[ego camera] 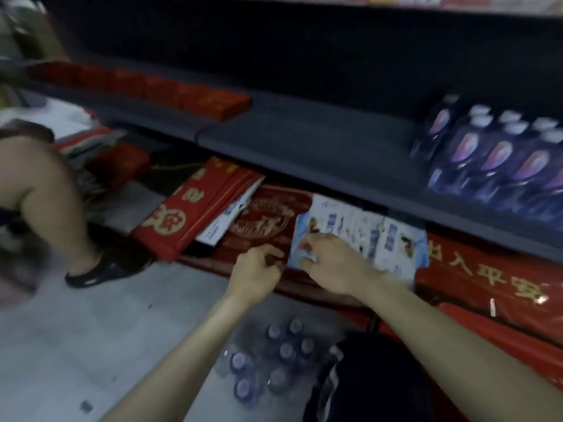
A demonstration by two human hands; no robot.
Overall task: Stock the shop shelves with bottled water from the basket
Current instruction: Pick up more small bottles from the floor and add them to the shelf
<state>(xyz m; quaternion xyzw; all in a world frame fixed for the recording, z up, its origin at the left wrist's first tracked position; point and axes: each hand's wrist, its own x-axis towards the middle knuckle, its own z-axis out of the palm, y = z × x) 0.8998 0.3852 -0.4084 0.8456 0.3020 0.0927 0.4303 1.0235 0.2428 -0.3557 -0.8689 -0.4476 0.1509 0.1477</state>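
Several water bottles (275, 357) with purple caps stand on the floor below my arms. More bottles (499, 156) with purple labels fill the right end of the dark middle shelf (304, 138). My right hand (329, 263) pinches the left edge of a blue-and-white pack (393, 242) lying on the bottom shelf. My left hand (256, 272) hovers just left of that pack with fingers curled, over a dark red box (262, 220); I cannot see anything in it. The frame is blurred.
Red gift boxes (189, 208) lean on the bottom shelf at left, and a long red box (170, 89) lies on the middle shelf. Red banners (493, 278) lie at right. A person's bare leg and dark shoe (91, 272) stand on the grey floor at left.
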